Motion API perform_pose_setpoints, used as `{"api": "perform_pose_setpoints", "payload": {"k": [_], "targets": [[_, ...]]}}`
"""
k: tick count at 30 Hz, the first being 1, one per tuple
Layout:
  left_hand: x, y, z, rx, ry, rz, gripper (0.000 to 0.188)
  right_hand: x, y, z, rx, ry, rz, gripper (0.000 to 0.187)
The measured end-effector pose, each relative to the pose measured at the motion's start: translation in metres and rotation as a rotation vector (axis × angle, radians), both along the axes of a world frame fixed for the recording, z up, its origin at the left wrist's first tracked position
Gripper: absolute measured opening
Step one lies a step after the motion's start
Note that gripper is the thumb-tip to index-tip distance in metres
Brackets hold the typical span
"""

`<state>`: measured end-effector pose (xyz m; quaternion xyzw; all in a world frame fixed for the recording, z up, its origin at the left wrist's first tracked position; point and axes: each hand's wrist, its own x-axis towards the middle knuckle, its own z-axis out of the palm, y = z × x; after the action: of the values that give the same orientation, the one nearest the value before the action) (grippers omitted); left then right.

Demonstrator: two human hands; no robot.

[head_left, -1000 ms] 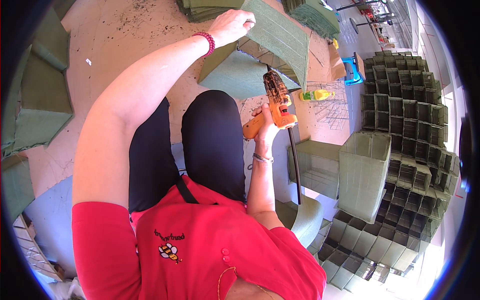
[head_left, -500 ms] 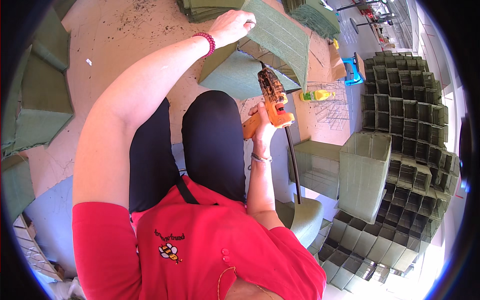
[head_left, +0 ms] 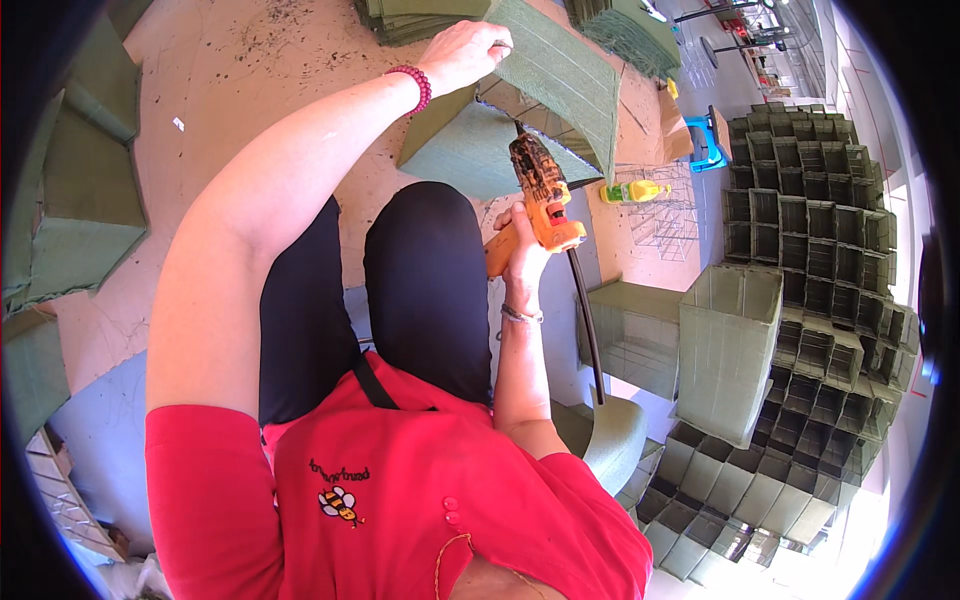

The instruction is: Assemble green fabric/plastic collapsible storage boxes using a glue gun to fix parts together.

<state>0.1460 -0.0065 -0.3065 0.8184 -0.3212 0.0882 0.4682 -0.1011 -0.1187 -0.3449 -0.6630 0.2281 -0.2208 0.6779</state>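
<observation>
Gripped in my right hand [head_left: 522, 245] is an orange glue gun [head_left: 547, 205] with a dark, crusted front part. Its nozzle points away from me, at the edge of a green fabric-covered box [head_left: 470, 150] that stands open before my knees. A dark glue stick or cord [head_left: 586, 325] trails from the gun's back toward me. My left hand [head_left: 465, 52] is closed on the upper edge of the box's raised green flap [head_left: 560, 75]. The fingertips are partly hidden by the hand itself. A red bead bracelet circles my left wrist.
Stacks of green panels [head_left: 625, 35] lie at the far side. A yellow-green bottle [head_left: 635, 191] and wire frames [head_left: 665, 225] are to the right, near a blue stool [head_left: 708, 140]. Many green boxes [head_left: 800, 200] are piled at right; more green pieces [head_left: 85, 200] stand at left.
The glue gun in my right hand has shifted slightly left and away from me, its nozzle moving along the box edge. My left hand has stayed in place on the flap.
</observation>
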Motion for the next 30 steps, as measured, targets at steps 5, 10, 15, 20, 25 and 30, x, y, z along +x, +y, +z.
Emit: {"api": "perform_pose_setpoints", "payload": {"k": [5, 10, 15, 20, 25, 30], "targets": [[-0.003, -0.002, 0.005, -0.004, -0.004, 0.002, 0.015, -0.002, -0.002, -0.001, -0.031, 0.016, 0.033, 0.007], [-0.004, 0.001, 0.003, -0.017, -0.016, 0.009, 0.015, 0.002, -0.002, -0.003, -0.014, 0.042, 0.049, 0.008], [-0.002, 0.000, 0.006, 0.000, -0.003, -0.005, 0.015, 0.003, -0.005, -0.005, -0.045, 0.036, 0.066, 0.009], [-0.003, -0.001, 0.005, 0.006, 0.005, -0.007, 0.014, 0.005, 0.003, 0.006, -0.049, 0.031, 0.068, 0.008], [-0.004, -0.001, 0.004, -0.014, -0.009, 0.006, 0.014, 0.007, 0.003, 0.006, -0.050, 0.068, 0.079, 0.007], [-0.005, -0.002, 0.006, -0.004, -0.007, -0.004, 0.014, 0.008, 0.005, 0.004, -0.090, 0.074, 0.106, 0.007]]}}
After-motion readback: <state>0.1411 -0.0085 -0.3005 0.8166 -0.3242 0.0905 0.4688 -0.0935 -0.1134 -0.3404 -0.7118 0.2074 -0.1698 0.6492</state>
